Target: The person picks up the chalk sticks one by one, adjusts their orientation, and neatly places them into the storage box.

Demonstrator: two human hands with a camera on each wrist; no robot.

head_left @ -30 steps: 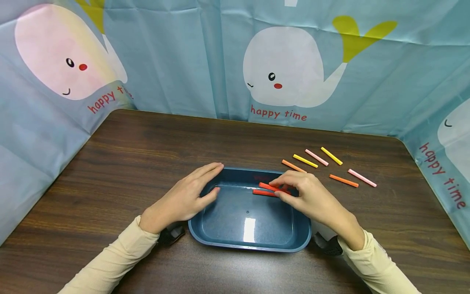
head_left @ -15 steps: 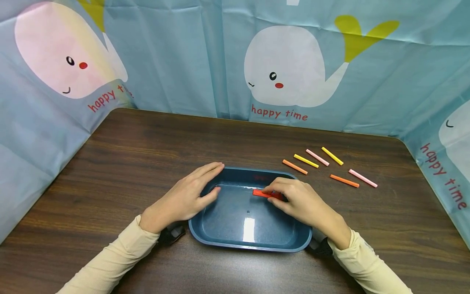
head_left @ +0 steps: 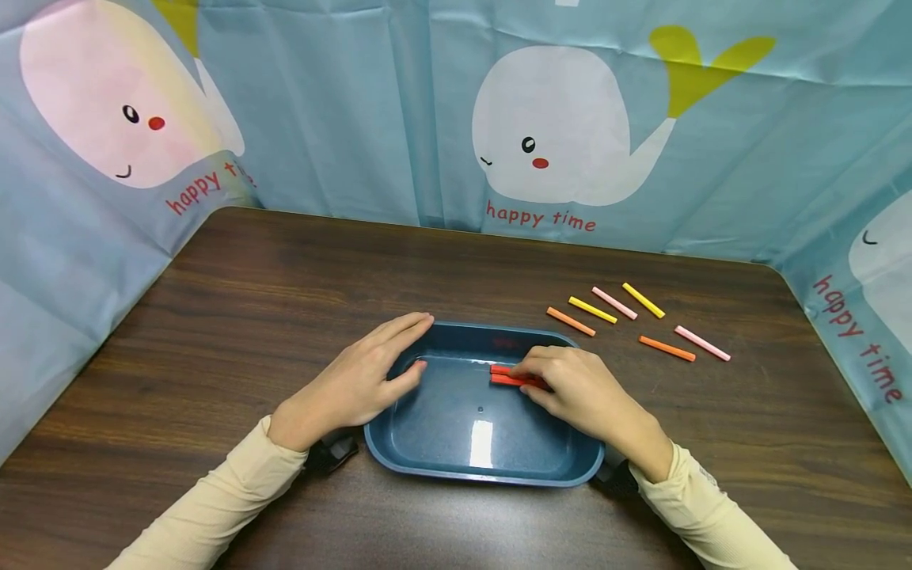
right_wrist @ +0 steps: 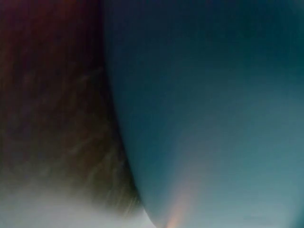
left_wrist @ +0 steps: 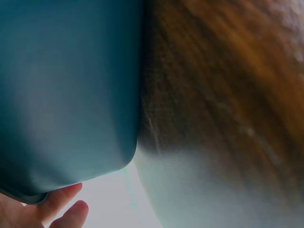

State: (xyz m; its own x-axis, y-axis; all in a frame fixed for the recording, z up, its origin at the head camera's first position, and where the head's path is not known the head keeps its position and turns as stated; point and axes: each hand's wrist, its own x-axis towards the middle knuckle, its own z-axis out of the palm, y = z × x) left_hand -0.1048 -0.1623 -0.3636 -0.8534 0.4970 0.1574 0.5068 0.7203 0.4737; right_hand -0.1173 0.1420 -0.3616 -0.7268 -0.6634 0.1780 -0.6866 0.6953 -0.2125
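Observation:
A dark blue tray (head_left: pixel 442 443) lies on the table in the head view. At its left side, my left hand (head_left: pixel 359 380) holds the rim, thumb over the inside and fingers along the far left corner. My right hand (head_left: pixel 573 388) reaches into the right half of the tray. Its thumb and fingertips pinch a pair of short red sticks (head_left: pixel 502 379) lying side by side near the far wall; the hand hides their right ends. The left wrist view shows the outer wall of the tray (left_wrist: pixel 71 95) with fingertips (left_wrist: pixel 73 213) below its rim.
Beyond the tray's right far corner lie several loose sticks: orange (head_left: pixel 666 348), yellow (head_left: pixel 593 309) and pink (head_left: pixel 702 343). A blue curtain (head_left: pixel 342 119) printed with whales surrounds the back and sides of the brown wooden table (head_left: pixel 249 293).
My right hand has moved slightly left and lower in the tray. The red sticks, angled apart before, now lie parallel together. My left hand has stayed on the rim.

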